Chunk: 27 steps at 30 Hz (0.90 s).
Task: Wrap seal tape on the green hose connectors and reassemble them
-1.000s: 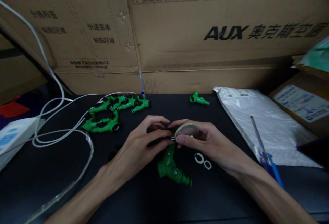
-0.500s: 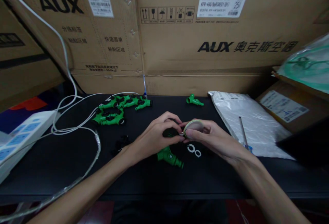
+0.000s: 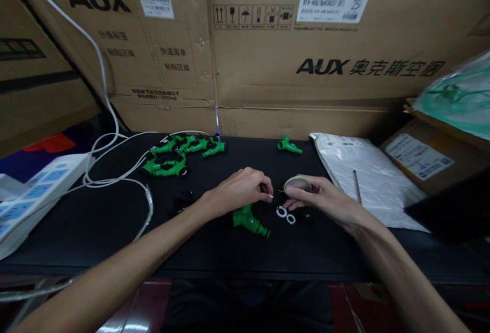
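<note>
Our right hand (image 3: 325, 201) pinches a small roll of tape (image 3: 297, 183) above the black table (image 3: 76, 231), fingers clamped on its rim. Our left hand (image 3: 239, 190) hovers just beside it at 9 o'clock, fingertips pressed together on something too small to tell. Below the hands, at 6 o'clock, lies a green hose fitting (image 3: 249, 220), with two white rings (image 3: 285, 214) just beside it at 3 o'clock. A heap of green fittings (image 3: 179, 153) sits at 10 o'clock, near white cables (image 3: 115, 170). A single green fitting (image 3: 289, 146) rests at 12 o'clock. At 3 o'clock a screwdriver (image 3: 357, 185) lies on a plastic bag (image 3: 367, 170). Cardboard boxes (image 3: 306, 52) wall off the back.
</note>
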{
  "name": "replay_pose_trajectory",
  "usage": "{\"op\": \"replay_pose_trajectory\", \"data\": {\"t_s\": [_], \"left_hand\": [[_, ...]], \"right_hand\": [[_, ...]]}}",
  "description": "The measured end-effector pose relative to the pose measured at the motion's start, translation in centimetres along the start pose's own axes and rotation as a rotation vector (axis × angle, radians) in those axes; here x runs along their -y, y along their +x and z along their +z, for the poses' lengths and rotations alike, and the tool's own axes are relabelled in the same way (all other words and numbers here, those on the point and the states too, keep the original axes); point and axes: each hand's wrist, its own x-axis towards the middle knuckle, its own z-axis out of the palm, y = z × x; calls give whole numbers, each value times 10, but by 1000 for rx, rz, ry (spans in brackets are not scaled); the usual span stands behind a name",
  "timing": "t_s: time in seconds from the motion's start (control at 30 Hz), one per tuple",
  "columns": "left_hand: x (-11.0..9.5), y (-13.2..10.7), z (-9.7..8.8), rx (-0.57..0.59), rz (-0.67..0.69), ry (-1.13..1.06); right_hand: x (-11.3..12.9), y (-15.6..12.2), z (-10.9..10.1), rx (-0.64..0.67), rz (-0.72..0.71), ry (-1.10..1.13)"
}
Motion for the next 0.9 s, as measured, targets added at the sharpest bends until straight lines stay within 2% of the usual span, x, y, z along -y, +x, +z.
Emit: {"op": "replay_pose_trajectory", "data": {"t_s": [0.17,0.3,0.6,0.73,0.9], "left_hand": [[-2,2,-1,37,36,-15],[4,-2,-3,45,76,-44],[0,2,-2,-36,110,-28],[-2,14,-2,15,129,-40],[4,27,0,42,83,-91]], "right_hand": [[4,1,-3,7,1,-105],[4,5,-10,-24,-62,-210],[3,4,-7,-46,-94,-280],[1,-5,-7,-179,-100,-235],[-10,-31,-1,-492,-108,-142]]}}
